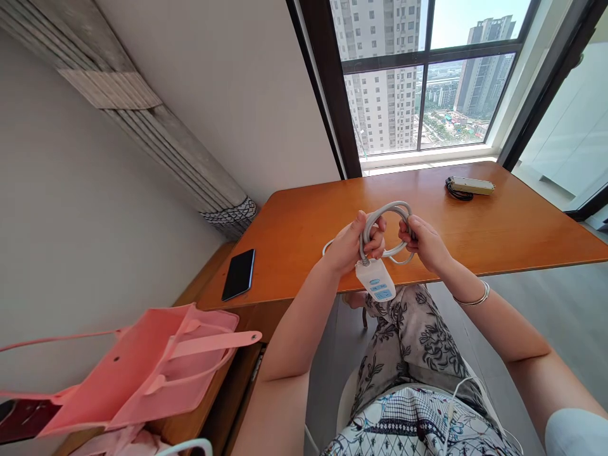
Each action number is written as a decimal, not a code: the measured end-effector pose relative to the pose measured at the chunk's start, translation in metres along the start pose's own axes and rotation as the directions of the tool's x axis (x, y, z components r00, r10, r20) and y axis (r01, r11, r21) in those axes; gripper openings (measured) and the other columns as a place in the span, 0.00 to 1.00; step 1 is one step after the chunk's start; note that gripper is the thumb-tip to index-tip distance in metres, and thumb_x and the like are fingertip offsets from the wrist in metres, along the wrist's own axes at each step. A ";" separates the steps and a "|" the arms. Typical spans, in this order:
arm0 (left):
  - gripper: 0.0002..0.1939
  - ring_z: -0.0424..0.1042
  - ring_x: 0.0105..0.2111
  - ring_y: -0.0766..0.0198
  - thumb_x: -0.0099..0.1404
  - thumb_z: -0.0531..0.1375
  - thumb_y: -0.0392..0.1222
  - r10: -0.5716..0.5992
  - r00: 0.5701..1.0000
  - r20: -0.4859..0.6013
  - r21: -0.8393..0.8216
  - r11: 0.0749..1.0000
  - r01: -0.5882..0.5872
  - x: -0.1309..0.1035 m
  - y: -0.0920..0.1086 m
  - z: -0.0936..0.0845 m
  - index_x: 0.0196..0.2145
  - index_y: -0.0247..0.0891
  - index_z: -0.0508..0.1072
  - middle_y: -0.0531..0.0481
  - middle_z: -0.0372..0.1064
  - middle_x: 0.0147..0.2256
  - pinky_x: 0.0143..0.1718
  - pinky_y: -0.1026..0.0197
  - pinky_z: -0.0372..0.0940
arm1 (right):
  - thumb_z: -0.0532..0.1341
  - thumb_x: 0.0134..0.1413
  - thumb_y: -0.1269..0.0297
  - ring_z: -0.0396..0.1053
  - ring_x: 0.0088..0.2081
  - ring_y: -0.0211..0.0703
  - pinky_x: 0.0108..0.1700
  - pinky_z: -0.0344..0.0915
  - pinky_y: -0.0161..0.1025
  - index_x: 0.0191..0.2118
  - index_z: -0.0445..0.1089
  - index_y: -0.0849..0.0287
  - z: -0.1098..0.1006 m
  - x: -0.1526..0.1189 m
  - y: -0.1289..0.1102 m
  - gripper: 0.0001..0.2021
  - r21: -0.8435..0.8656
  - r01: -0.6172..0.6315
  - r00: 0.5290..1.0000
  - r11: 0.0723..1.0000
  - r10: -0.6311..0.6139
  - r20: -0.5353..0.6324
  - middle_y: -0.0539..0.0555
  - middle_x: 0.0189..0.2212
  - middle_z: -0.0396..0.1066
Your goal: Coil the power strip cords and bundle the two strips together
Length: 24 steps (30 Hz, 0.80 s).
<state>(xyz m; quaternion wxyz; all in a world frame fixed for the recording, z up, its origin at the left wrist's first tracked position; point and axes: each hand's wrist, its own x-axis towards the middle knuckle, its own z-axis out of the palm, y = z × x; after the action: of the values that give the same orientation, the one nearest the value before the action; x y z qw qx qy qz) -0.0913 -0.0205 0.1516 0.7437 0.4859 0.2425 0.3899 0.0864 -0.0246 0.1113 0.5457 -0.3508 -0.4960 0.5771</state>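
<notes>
A white power strip [377, 279] with blue-marked sockets hangs just past the table's near edge, below my left hand [361, 242]. Its pale grey cord [392, 208] is gathered in loops between my two hands. The fingers of my left hand are wrapped round the loops close to the strip. On the other side of the coil, my right hand [424, 242] pinches the cord. A short stretch of cord sticks out to the left behind my left hand. The plug end cannot be made out.
The wooden table [304, 221] bears a dark phone [239, 274] at left and another power strip [471, 185] with a black cord at the far right. A pink bag [137, 367] stands open at lower left. Behind the table is a window [427, 107].
</notes>
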 end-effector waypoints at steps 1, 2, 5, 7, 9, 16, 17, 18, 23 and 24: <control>0.24 0.57 0.13 0.70 0.64 0.62 0.62 0.009 1.000 0.001 0.013 1.000 -0.009 0.000 0.000 0.001 0.30 0.37 0.67 0.62 0.51 0.14 0.20 0.66 0.59 | 0.63 0.49 0.38 0.41 0.20 0.30 0.23 0.37 0.34 0.30 0.63 0.57 0.000 0.000 -0.001 0.24 -0.019 0.007 1.000 1.000 -0.007 0.001 0.44 0.20 0.54; 0.23 0.54 0.13 0.72 0.65 0.62 0.61 0.013 1.000 0.002 0.021 1.000 -0.013 0.000 0.000 0.002 0.29 0.36 0.67 0.62 0.50 0.15 0.19 0.67 0.57 | 0.63 0.49 0.38 0.41 0.20 0.30 0.23 0.37 0.34 0.31 0.64 0.57 -0.001 -0.001 -0.002 0.24 -0.033 0.009 1.000 0.999 -0.009 0.007 0.45 0.20 0.55; 0.19 0.48 0.11 0.75 0.67 0.60 0.56 0.005 1.000 -0.019 0.000 1.000 -0.005 0.000 -0.001 0.004 0.29 0.36 0.67 0.62 0.49 0.15 0.16 0.69 0.53 | 0.62 0.50 0.38 0.41 0.20 0.30 0.23 0.36 0.35 0.32 0.65 0.58 -0.002 -0.001 -0.003 0.24 -0.045 -0.005 0.999 0.999 0.007 0.044 0.45 0.21 0.56; 0.17 0.46 0.11 0.75 0.67 0.59 0.52 -0.014 0.999 -0.049 -0.040 0.999 0.012 0.000 -0.002 0.005 0.28 0.37 0.65 0.62 0.48 0.15 0.15 0.69 0.50 | 0.62 0.51 0.36 0.41 0.20 0.31 0.23 0.36 0.35 0.32 0.67 0.58 -0.004 -0.001 -0.003 0.25 -0.039 -0.032 0.997 0.999 0.034 0.068 0.46 0.20 0.57; 0.16 0.44 0.11 0.75 0.67 0.58 0.50 -0.041 0.997 -0.066 -0.083 0.996 0.035 0.001 -0.003 0.005 0.27 0.38 0.63 0.63 0.46 0.15 0.14 0.70 0.48 | 0.61 0.51 0.34 0.42 0.20 0.31 0.23 0.36 0.35 0.32 0.67 0.58 -0.006 0.000 -0.002 0.27 -0.027 -0.064 0.995 0.998 0.066 0.076 0.46 0.20 0.56; 0.19 0.41 0.10 0.75 0.67 0.57 0.49 -0.085 0.996 -0.036 -0.166 0.983 0.078 0.001 -0.007 0.007 0.25 0.40 0.54 0.64 0.43 0.15 0.13 0.71 0.46 | 0.63 0.52 0.36 0.40 0.18 0.28 0.22 0.34 0.35 0.28 0.65 0.59 -0.012 0.003 -0.002 0.26 0.081 -0.176 0.974 0.981 0.161 0.160 0.45 0.18 0.57; 0.19 0.42 0.10 0.75 0.68 0.57 0.49 -0.082 0.996 -0.034 -0.181 0.981 0.075 0.001 -0.008 0.008 0.25 0.41 0.54 0.63 0.44 0.14 0.13 0.71 0.46 | 0.63 0.52 0.37 0.40 0.18 0.28 0.21 0.35 0.35 0.28 0.66 0.59 -0.012 0.004 -0.002 0.26 0.095 -0.176 0.973 0.980 0.158 0.167 0.46 0.19 0.58; 0.19 0.42 0.10 0.75 0.69 0.56 0.49 -0.073 0.997 -0.038 -0.198 0.978 0.064 0.001 -0.008 0.008 0.25 0.41 0.53 0.63 0.46 0.14 0.13 0.70 0.46 | 0.63 0.53 0.38 0.40 0.18 0.28 0.21 0.35 0.35 0.28 0.66 0.59 -0.012 0.004 -0.001 0.25 0.107 -0.169 0.974 0.980 0.150 0.167 0.46 0.19 0.59; 0.18 0.45 0.10 0.75 0.72 0.49 0.47 0.005 0.996 -0.087 -0.278 0.960 -0.029 -0.001 -0.006 0.012 0.25 0.40 0.51 0.48 0.74 0.24 0.13 0.69 0.49 | 0.65 0.53 0.41 0.46 0.18 0.29 0.21 0.41 0.34 0.30 0.71 0.60 -0.010 0.001 0.009 0.23 0.168 -0.110 0.987 0.980 0.088 0.134 0.50 0.25 0.68; 0.18 0.46 0.10 0.76 0.72 0.48 0.47 0.017 0.996 -0.091 -0.286 0.957 -0.043 -0.002 -0.006 0.013 0.25 0.40 0.50 0.45 0.78 0.29 0.13 0.68 0.49 | 0.65 0.53 0.41 0.47 0.19 0.30 0.22 0.43 0.34 0.30 0.71 0.60 -0.010 0.000 0.012 0.23 0.168 -0.106 0.988 0.980 0.085 0.128 0.50 0.25 0.67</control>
<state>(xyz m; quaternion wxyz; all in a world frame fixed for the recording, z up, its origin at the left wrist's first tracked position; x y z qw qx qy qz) -0.0809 -0.0298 0.1516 0.7891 0.3586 0.2081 0.4532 0.0922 -0.0214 0.0973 0.5150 -0.2896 -0.4584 0.6639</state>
